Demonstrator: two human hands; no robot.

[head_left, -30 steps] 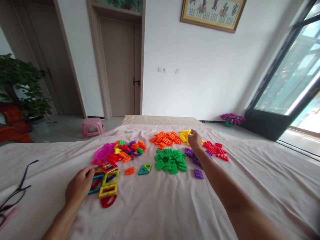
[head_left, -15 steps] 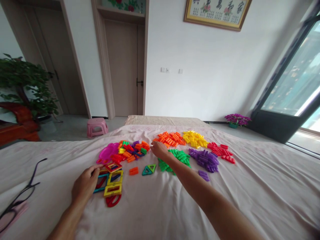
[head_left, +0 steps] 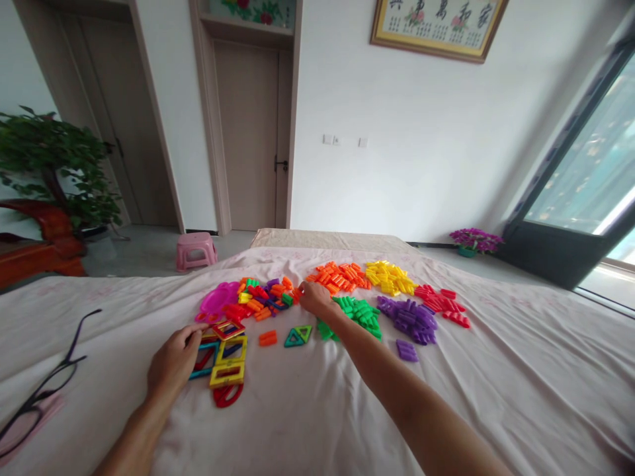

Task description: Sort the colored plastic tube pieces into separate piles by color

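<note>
Left of centre, my left hand (head_left: 173, 360) has its fingers closed at the edge of the flat magnetic frames, by a red frame (head_left: 229, 329); what it grips is too small to tell. Yellow frames (head_left: 227, 375) and a teal frame (head_left: 202, 360) lie beside it. My right hand (head_left: 315, 297) reaches to the right edge of a mixed pile of coloured pieces (head_left: 260, 301), fingers pinched; their contents are hidden. Sorted heaps lie near it: orange (head_left: 340, 276), green (head_left: 360, 314), yellow (head_left: 390, 277), purple (head_left: 409, 320) and red (head_left: 441, 302).
A magenta tray (head_left: 218, 303) lies behind the frames. Two triangles (head_left: 298, 336) and an orange piece (head_left: 268, 338) lie between the hands. Glasses (head_left: 42, 390) rest on a pink cloth at the left. A pink stool (head_left: 196, 251) stands beyond the cloth-covered surface (head_left: 297, 423).
The view has shifted slightly, so everything sits a little further right. Both hands stay nearly in place relative to the pieces.
</note>
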